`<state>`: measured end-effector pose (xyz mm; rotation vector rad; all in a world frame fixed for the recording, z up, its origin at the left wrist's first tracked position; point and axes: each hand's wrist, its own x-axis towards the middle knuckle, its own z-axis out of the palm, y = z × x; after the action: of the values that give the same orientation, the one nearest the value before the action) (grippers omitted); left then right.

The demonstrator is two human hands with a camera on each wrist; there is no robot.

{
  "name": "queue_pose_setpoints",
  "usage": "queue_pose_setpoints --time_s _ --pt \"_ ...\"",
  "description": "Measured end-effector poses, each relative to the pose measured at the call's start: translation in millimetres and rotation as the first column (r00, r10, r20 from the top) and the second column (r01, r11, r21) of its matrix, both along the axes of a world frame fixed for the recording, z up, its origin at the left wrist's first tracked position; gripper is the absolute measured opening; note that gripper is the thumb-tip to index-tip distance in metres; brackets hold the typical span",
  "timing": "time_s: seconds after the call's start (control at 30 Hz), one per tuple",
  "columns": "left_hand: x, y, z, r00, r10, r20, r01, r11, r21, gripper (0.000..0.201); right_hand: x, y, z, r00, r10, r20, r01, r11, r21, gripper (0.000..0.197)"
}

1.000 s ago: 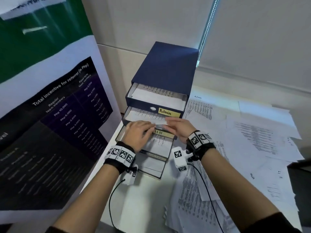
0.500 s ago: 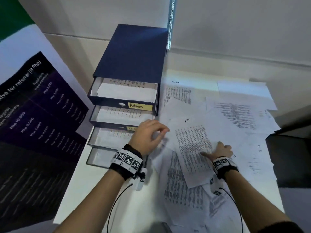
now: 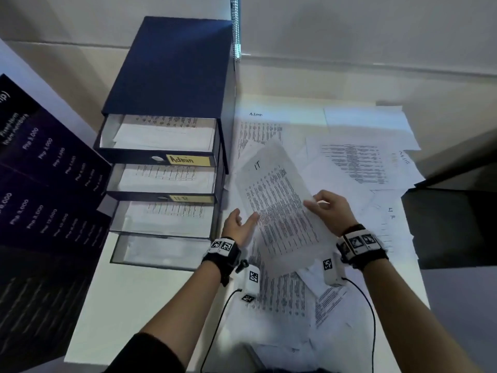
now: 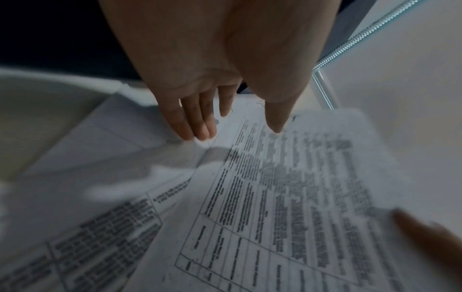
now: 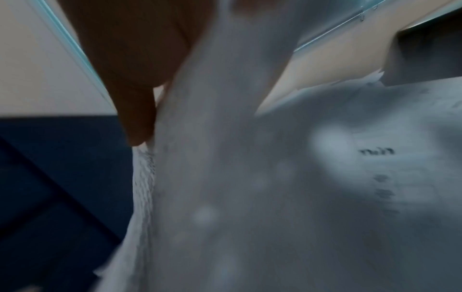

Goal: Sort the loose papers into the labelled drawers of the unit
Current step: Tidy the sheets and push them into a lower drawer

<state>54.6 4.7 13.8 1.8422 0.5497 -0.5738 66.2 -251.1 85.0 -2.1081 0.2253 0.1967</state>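
A printed sheet headed "IT" (image 3: 279, 211) is lifted off the pile, and my right hand (image 3: 326, 208) pinches its right edge. The same sheet (image 5: 225, 177) fills the blurred right wrist view beside my thumb. My left hand (image 3: 239, 224) is open, palm up, at the sheet's left edge; its fingers (image 4: 197, 122) are straight above the papers. The navy drawer unit (image 3: 172, 71) stands to the left with several drawers pulled out. The top drawer is labelled "Admin" (image 3: 185, 159). The one below has a yellow label (image 3: 185, 198) too blurred to read.
Loose printed papers (image 3: 355, 168) cover the white table's right half, one headed "Admin" (image 3: 255, 114). A dark poster board (image 3: 40, 197) leans at the left. A dark surface (image 3: 454, 227) adjoins the table's right edge. Bare table (image 3: 139, 305) lies in front of the drawers.
Both hands left the drawers. My right hand went to the pile, took the "IT" sheet and raised it. My left hand swung right to the sheet's edge.
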Motion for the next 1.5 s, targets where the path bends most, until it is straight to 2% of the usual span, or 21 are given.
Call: queue_pose_setpoints --time_s 0.07,0.1,0.17,0.23,0.3,0.33,0.37,0.4,0.43,0.47,0.53,0.57,0.67,0.8,0.9,1.0,1.03,1.17,1.27,1.37,1.5 --pt "0.6 -5.2 10.6 1.0 0.01 0.006 -0.01 1.0 0.01 0.095 -8.4 2.7 31.4 0.997 -0.004 0.077 -0.006 0.991 0.135 0.03" --pt "1.3 -7.0 18.3 1.0 0.019 -0.015 -0.02 0.998 -0.056 0.1 -11.5 2.7 45.0 0.996 -0.019 0.089 0.0 0.978 0.208 0.031" --pt "0.2 -9.1 35.2 0.996 0.009 -0.086 -0.034 0.955 -0.294 0.106 -18.8 2.0 69.5 0.997 -0.032 0.076 0.001 0.926 0.378 0.032" --pt "-6.9 -10.0 55.0 0.986 -0.061 -0.154 -0.033 0.838 -0.544 0.093 -26.4 7.5 92.1 0.999 -0.023 0.025 0.004 0.806 0.592 0.036" --pt "-13.6 -6.8 72.3 0.986 -0.116 -0.117 0.005 0.729 -0.684 0.061 -31.1 14.0 110.9 1.0 -0.005 0.001 0.003 0.713 0.701 0.051" --pt "-14.0 -1.3 82.7 0.991 -0.098 -0.095 0.003 0.713 -0.701 0.05 -33.0 19.1 121.3 1.0 0.001 0.022 -0.017 0.701 0.713 0.056" --pt "-14.2 6.8 92.3 0.996 -0.061 -0.061 0.002 0.727 -0.687 0.06 -35.0 25.1 131.9 0.999 0.001 0.048 -0.035 0.701 0.712 0.057" --pt "-15.3 18.0 106.5 0.999 -0.037 -0.007 0.023 0.761 -0.648 0.082 -37.2 32.1 143.0 0.998 -0.001 0.07 -0.048 0.71 0.703 0.057" --pt "-17.2 29.8 125.5 0.996 -0.042 0.08 0.082 0.799 -0.596 0.096 -37.7 38.6 151.6 0.995 -0.013 0.099 -0.059 0.723 0.689 0.057" --pt "-17.2 39.7 142.9 0.985 -0.061 0.163 0.145 0.811 -0.568 0.091 -36.1 43.5 160.3 0.992 -0.023 0.127 -0.067 0.746 0.662 0.059" --pt "-24.6 70.8 176.3 0.955 -0.066 0.288 0.213 0.83 -0.515 0.053 -37.7 61.7 179.5 0.983 -0.049 0.176 -0.064 0.81 0.583 0.069" --pt "-30.0 86.9 193.8 0.94 -0.063 0.335 0.228 0.847 -0.481 0.042 -36.9 71.3 185.9 0.982 -0.043 0.185 -0.071 0.819 0.569 0.071" --pt "-46.2 139.2 224.4 0.883 -0.049 0.468 0.239 0.903 -0.357 0.038 -36.5 111.3 196.3 0.979 0.128 0.158 -0.197 0.788 0.584 0.064" --pt "-81.9 209.0 235.1 0.913 -0.016 0.408 0.154 0.938 -0.309 0.049 -39.7 177.3 172.3 0.96 0.279 -0.012 -0.216 0.771 0.599 0.052" --pt "-117.2 252.9 229.1 0.951 0.049 0.305 0.068 0.929 -0.363 0.054 -53.0 216.6 131.6 0.879 0.45 -0.157 -0.247 0.712 0.657 0.055" --pt "-145.2 287.6 212.7 0.982 0.033 0.186 0.024 0.955 -0.297 0.074 -84.3 245.8 94.8 0.83 0.472 -0.296 -0.167 0.717 0.676 0.051" --pt "-152.0 294.8 206.4 0.988 0.033 0.149 0.007 0.965 -0.261 0.074 -96.4 254.4 83.7 0.809 0.479 -0.342 -0.144 0.725 0.674 0.051" --pt "-170.8 309.6 178.3 0.995 0.085 0.043 -0.077 0.982 -0.175 0.054 -133.0 275.3 44.9 0.75 0.485 -0.449 -0.122 0.769 0.627 0.053" --pt "-180.1 318.8 150.5 0.997 0.078 -0.022 -0.081 0.983 -0.167 0.052 -147.2 281.6 28.0 0.739 0.431 -0.518 -0.032 0.79 0.612 0.055" --pt "-184.3 323.6 127.4 0.992 0.09 -0.092 -0.098 0.991 -0.092 0.053 -145.8 280.4 19.6 0.737 0.359 -0.573 0.04 0.823 0.567 0.05" --pt "-184.2 321.9 122.5 0.991 0.062 -0.117 -0.087 0.971 -0.221 0.036 -149.7 273.2 19.7 0.689 0.371 -0.623 0.067 0.823 0.564 0.043"
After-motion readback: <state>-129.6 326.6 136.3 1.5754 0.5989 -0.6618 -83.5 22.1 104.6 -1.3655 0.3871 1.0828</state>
